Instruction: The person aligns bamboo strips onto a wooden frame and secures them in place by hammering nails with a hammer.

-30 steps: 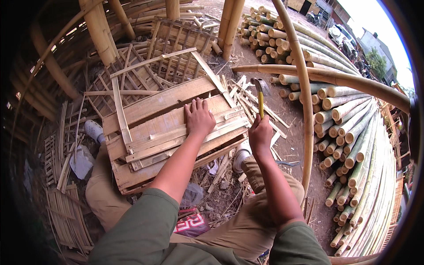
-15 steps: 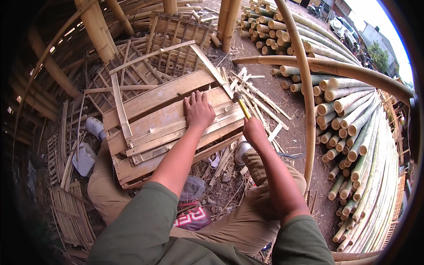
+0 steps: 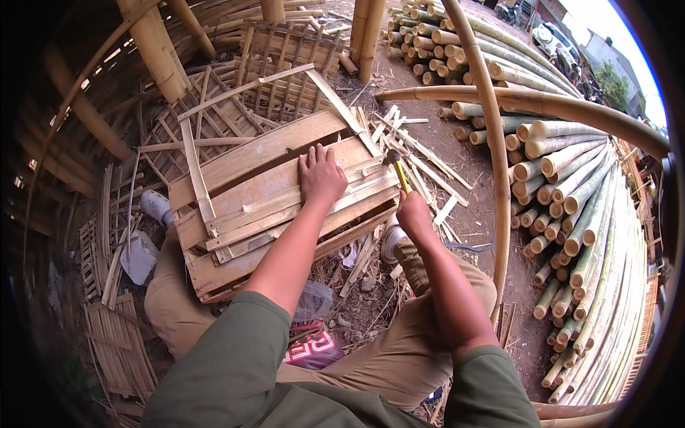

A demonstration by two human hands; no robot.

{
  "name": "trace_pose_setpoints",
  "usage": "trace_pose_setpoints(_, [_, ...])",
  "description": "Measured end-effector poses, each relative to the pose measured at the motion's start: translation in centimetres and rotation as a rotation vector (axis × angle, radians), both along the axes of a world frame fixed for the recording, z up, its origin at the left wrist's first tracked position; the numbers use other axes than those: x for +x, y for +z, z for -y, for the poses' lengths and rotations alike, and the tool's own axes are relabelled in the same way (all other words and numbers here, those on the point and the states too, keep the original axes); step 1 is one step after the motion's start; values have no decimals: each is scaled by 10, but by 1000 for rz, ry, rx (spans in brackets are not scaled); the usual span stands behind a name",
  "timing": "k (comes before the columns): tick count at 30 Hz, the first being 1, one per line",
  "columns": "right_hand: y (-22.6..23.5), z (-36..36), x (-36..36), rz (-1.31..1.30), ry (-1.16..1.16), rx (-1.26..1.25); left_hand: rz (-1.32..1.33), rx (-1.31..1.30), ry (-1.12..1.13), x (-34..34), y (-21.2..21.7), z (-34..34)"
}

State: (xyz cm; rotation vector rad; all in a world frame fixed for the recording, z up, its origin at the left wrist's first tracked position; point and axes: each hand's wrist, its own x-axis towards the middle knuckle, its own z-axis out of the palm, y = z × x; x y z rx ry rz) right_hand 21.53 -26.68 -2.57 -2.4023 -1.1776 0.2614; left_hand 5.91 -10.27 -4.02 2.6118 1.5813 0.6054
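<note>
On bamboo panel (image 3: 250, 189), left hand (image 3: 321, 175); right hand (image 3: 412, 212) gripping hammer (image 3: 399, 171).

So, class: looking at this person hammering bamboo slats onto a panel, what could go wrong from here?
1. The left hand presses the slats close to where the hammer lands, so a missed blow could hit fingers.
2. Split bamboo edges under the palm might give splinters.
3. The panel rests across the knees and could shift under a strike.
</note>
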Motion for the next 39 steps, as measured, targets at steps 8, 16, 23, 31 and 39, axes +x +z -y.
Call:
trace_pose_setpoints(8, [39,16,-13,1,-18,82,-19,-7,-6,2,11,6])
trace_pose_setpoints(16, [74,5,-11,40,95,-220,500,-207,-133,-15,1,-1])
trace_pose_setpoints(23, [120,3,-21,93,322,-296,766,-1052,-524,-73,40,50])
trace_pose_setpoints(31, [131,-38,-59,39,679,-474,-740,-1713,-387,-132,-82,113])
trace_pose_setpoints(39, [135,-63,-88,8,761,-533,-457,-1233,-202,-151,-213,172])
